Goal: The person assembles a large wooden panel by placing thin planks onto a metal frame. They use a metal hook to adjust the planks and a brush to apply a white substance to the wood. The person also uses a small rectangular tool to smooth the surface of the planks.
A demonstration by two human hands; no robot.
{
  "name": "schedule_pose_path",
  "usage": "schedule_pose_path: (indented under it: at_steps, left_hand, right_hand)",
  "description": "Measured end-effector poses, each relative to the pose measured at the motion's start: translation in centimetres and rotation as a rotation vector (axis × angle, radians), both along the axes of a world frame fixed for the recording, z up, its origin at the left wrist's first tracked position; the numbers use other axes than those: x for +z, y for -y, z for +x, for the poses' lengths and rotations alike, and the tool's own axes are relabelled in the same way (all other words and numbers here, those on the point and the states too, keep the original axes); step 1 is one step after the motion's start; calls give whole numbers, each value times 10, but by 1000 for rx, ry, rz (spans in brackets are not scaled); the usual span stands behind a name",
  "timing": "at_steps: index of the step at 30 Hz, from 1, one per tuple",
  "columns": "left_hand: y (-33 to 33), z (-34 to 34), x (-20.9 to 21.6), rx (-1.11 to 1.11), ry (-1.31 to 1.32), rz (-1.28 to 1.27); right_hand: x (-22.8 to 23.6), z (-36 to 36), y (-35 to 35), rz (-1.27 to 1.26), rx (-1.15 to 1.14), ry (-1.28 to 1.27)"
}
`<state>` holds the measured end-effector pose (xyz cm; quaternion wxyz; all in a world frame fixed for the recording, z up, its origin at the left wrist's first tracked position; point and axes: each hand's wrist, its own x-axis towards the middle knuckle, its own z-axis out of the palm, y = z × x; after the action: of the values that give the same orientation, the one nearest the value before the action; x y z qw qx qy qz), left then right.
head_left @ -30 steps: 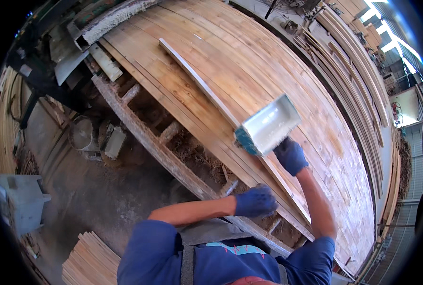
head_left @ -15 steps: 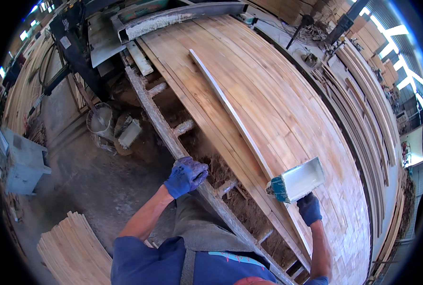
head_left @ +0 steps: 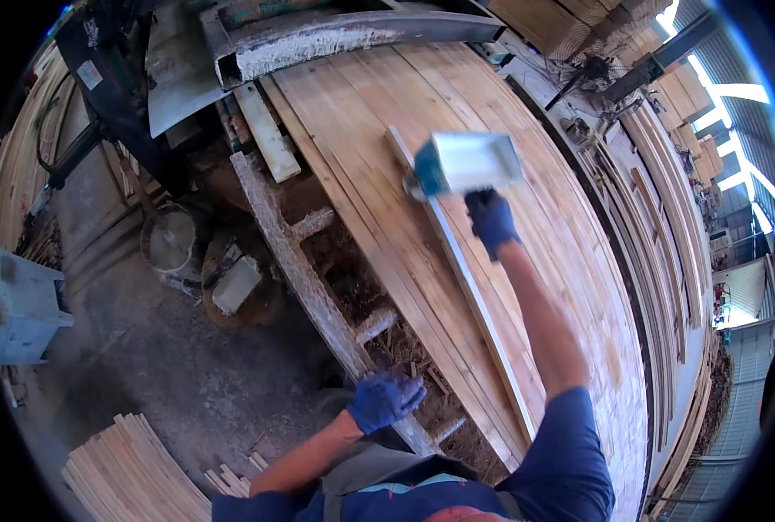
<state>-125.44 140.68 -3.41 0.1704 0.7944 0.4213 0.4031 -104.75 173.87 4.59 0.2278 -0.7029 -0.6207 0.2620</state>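
My right hand [head_left: 493, 222], in a dark blue glove, grips a box-shaped glue applicator [head_left: 477, 161] by its near side. The applicator has a teal end and a whitish open hollow, slightly blurred. Its teal end overlaps a long narrow wooden strip [head_left: 470, 283] with a pale edge, lying along the boards. Beneath is a broad panel of wooden boards [head_left: 361, 113]. My left hand [head_left: 385, 402], in a blue glove, is beside the crusted metal rail [head_left: 305, 278], fingers loosely bent and apart, holding nothing visible.
A bucket of whitish liquid [head_left: 170, 244] and a pale block [head_left: 236, 284] stand left of the rail. Stacked slats [head_left: 135, 470] lie at lower left, near a grey box [head_left: 26, 304]. A metal beam [head_left: 352, 39] crosses the far end. Long timber strips [head_left: 657, 261] line the right.
My right hand has carried the applicator far forward and left along the strip. My left hand has shifted right and nearer, its fingers loosening. The whole view has moved a little.
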Motion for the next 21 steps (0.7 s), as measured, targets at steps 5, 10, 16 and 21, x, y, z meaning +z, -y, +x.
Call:
schedule_pose_path:
  at_steps: [5,10,16,21]
  left_hand:
    - [-10,-6,2,-42,-50,23]
    - [-7,-16,-2,-148,-255,87]
    - [-7,4,5,-75,-132,-109]
    - [-4,18,6,-138,-155,-67]
  right_hand:
    - [-21,-76,-138,155,-37,0]
    - [23,-93,-113,40,26,-233]
    - [88,3,54,-5,-83,-327]
    - [112,119,269,167,-167,-69]
